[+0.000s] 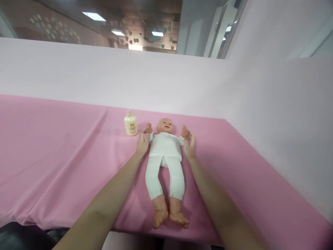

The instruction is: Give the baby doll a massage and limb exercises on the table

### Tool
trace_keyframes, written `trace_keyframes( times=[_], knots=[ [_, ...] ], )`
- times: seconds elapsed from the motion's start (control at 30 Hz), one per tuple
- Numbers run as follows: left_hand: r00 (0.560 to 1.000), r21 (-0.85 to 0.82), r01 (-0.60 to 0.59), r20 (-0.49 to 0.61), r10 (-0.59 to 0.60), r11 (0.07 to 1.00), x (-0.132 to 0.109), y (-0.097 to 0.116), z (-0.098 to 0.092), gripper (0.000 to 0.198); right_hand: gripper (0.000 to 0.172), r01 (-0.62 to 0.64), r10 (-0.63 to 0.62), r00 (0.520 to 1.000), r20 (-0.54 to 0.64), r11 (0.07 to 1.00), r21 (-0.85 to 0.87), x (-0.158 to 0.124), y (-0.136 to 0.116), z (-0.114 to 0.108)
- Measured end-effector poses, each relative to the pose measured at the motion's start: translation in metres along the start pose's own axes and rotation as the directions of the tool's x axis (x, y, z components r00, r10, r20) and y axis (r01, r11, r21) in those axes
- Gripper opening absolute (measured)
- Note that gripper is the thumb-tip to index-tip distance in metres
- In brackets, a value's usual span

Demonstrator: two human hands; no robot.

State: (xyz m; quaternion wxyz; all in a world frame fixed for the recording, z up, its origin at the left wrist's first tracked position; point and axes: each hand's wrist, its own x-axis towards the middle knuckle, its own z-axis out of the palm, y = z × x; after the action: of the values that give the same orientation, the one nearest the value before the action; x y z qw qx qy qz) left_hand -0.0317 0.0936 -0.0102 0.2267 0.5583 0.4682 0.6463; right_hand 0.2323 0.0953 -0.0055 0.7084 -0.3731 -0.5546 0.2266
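Observation:
A baby doll (165, 152) in a white suit lies on its back on the pink cloth, head away from me, bare feet near the front edge. My left hand (142, 143) rests open beside the doll's arm on the left, fingers stretched and touching the sleeve. My right hand (189, 144) is open on the other side, palm turned toward the doll's other arm, close to it. Neither hand holds anything.
A small cream lotion bottle (130, 124) stands upright just left of the doll's head. The pink cloth (59, 156) covers the table, which ends at a pale pink wall (273, 114) behind and to the right. A dark object (15, 238) shows at bottom left.

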Motion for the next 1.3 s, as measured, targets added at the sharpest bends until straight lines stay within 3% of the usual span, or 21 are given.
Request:
trace_keyframes(
  times=[0.13, 0.23, 0.33, 0.57, 0.73, 0.87, 0.97, 1.1, 1.3],
  knots=[
    [0.976, 0.128, -0.169, 0.158, 0.148, 0.977, -0.002, 0.003, 0.005, 0.032, 0.045, 0.064, -0.036, 0.984, 0.172, 0.985, -0.163, -0.005, -0.001, 0.001],
    [0.953, 0.142, -0.21, 0.25, 0.17, 0.967, -0.003, 0.002, 0.008, 0.031, 0.046, 0.173, -0.095, 0.941, 0.326, 0.96, -0.221, -0.005, -0.005, 0.001],
    [0.945, 0.155, -0.228, 0.275, 0.179, 0.961, -0.004, 0.001, 0.008, 0.033, 0.046, 0.218, -0.121, 0.924, 0.363, 0.945, -0.242, -0.004, -0.008, 0.001],
    [0.986, 0.095, -0.097, 0.144, 0.083, 0.991, -0.003, 0.0, 0.004, 0.041, 0.047, 0.079, -0.04, 0.98, 0.196, 0.978, -0.193, -0.005, 0.003, 0.0],
    [0.995, -0.113, 0.087, -0.032, -0.091, 0.99, 0.001, -0.003, -0.001, 0.043, 0.047, -0.06, 0.062, 0.994, 0.087, 0.998, -0.027, -0.001, 0.004, -0.003],
    [0.932, -0.352, 0.242, -0.175, -0.318, 0.904, 0.008, -0.012, -0.005, 0.038, 0.046, -0.083, 0.088, 0.994, -0.06, 0.994, 0.078, 0.005, 0.001, -0.006],
    [0.868, -0.434, 0.312, -0.231, -0.439, 0.845, 0.014, -0.021, -0.007, 0.034, 0.049, -0.108, 0.133, 0.976, -0.174, 0.984, 0.143, 0.008, 0.003, -0.009],
    [0.816, -0.482, 0.353, -0.261, -0.516, 0.802, 0.018, -0.029, -0.01, 0.031, 0.062, -0.227, 0.257, 0.924, -0.282, 0.964, 0.136, 0.013, 0.013, -0.016],
    [0.801, -0.49, 0.364, -0.27, -0.535, 0.792, 0.019, -0.032, -0.01, 0.029, 0.074, -0.346, 0.36, 0.874, -0.327, 0.933, 0.101, 0.015, 0.021, -0.024]
  ],
)
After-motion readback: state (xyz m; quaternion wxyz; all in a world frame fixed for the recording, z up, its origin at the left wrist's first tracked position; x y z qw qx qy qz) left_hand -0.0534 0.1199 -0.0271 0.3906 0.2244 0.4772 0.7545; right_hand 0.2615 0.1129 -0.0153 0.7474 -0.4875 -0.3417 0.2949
